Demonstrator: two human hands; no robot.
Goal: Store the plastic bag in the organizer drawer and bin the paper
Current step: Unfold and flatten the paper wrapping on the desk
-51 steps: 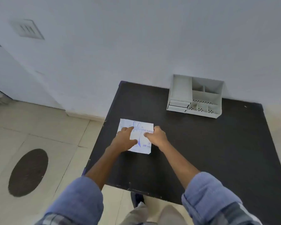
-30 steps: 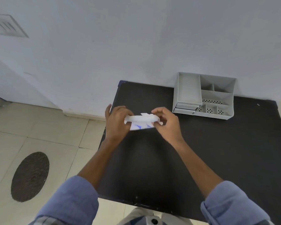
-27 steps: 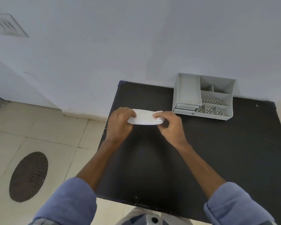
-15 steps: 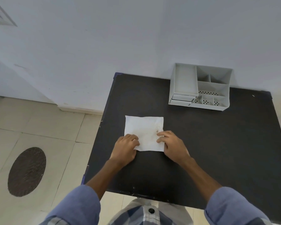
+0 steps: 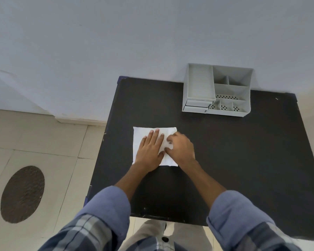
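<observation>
Found the white sheet (image 5: pixel 143 133) lying flat on the black table (image 5: pixel 243 160), near the left edge and about midway between the near and far edges. Could not tell for sure whether plastic bag or paper; looked thin and faintly crinkled, so judged it more likely the bag. Noted the left hand (image 5: pixel 150 149) spread open, palm down, fingers straight, pressing on the middle of the sheet. Noted the right hand (image 5: pixel 181 148) just beside it, touching, fingers curled and seemingly pinching a small raised bit of the sheet near its right edge; could not make out the grip itself.

Spotted the grey organizer (image 5: pixel 232 87) at the far edge, right of the middle, backed against the wall, well apart from the sheet. Saw its two small drawers (image 5: pixel 197 105) at the front left, both pushed in. Saw no bin anywhere.

Judged the step in hand to be flattening or folding the sheet small enough for a drawer. To do it well: hold with the flat palm as an anchor, draw the pinched edge over in one smooth move, line up the edges before creasing, then stroke outward from the palm to push air out. Would fold again if wider than the drawer. Would need one hand free to pull a drawer open first.
</observation>
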